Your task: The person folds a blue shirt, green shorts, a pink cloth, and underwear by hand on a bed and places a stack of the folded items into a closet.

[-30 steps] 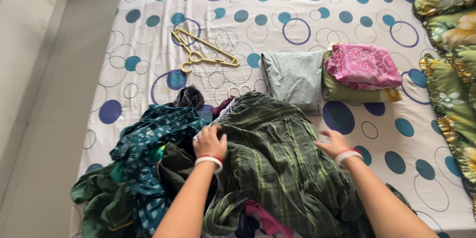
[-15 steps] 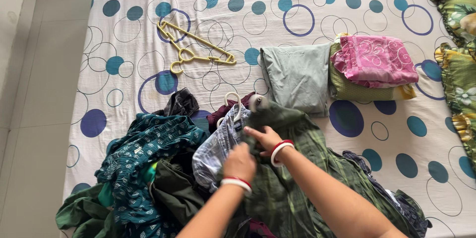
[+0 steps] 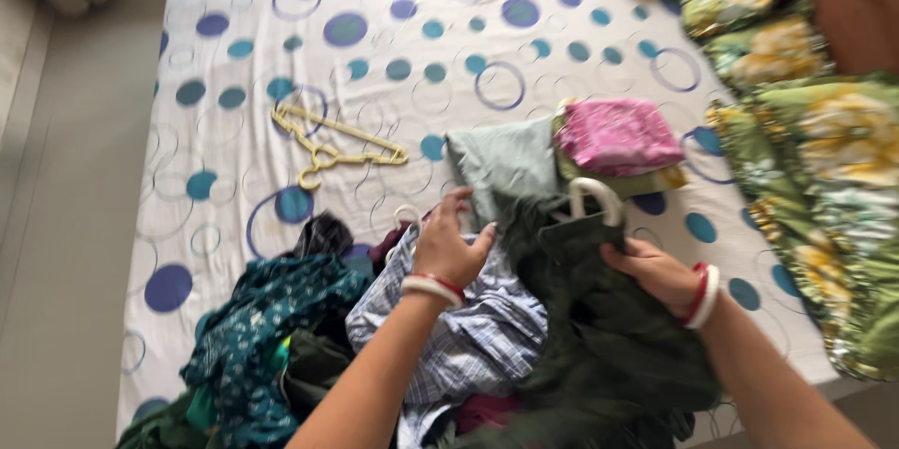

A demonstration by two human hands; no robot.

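Observation:
My right hand (image 3: 655, 273) grips the collar of a dark green striped garment (image 3: 609, 346) that hangs on a white hanger (image 3: 595, 194), lifted toward the right. My left hand (image 3: 449, 243) rests with fingers spread on a blue-and-white checked shirt (image 3: 468, 337), close to the green garment's left edge. Both wrists wear red and white bangles. The frame is blurred by motion.
A heap of clothes lies at the bed's near edge, with a teal printed garment (image 3: 272, 327) on its left. Yellow hangers (image 3: 328, 140) lie on the spotted sheet (image 3: 375, 37). Folded grey-green (image 3: 496, 159) and pink (image 3: 618, 135) clothes sit behind. Floral pillows (image 3: 805, 149) line the right; floor is left.
My right hand has pulled the green garment and its hanger up and to the right, off the checked shirt. My left hand moved up onto the shirt. The view shifted.

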